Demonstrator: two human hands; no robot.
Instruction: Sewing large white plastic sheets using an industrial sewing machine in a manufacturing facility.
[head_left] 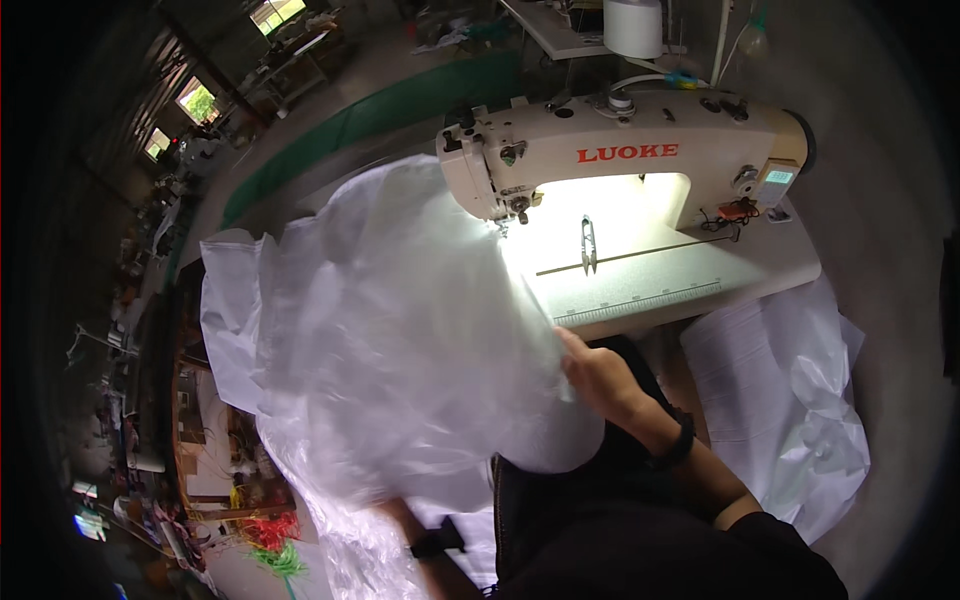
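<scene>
Grasping the right edge of translucent white sheeting (400, 330) with the right hand (602, 382), just in front of the industrial sewing machine (550, 130). Draped leftward and down from beside the needle (503, 229). Mostly hiding the left hand (397, 510) at its lower folds; cannot tell whether gripping.

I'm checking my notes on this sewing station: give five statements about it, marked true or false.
1. The right hand holds the edge of the white sheet. True.
2. The snips lie on the floor. False: the snips lie on the machine bed.
3. The sewing machine carries a lit screen. True.
4. The left wrist is bare. False: a black band circles it.
5. Red strands lie at the picture's right. False: the red strands lie lower left.
</scene>
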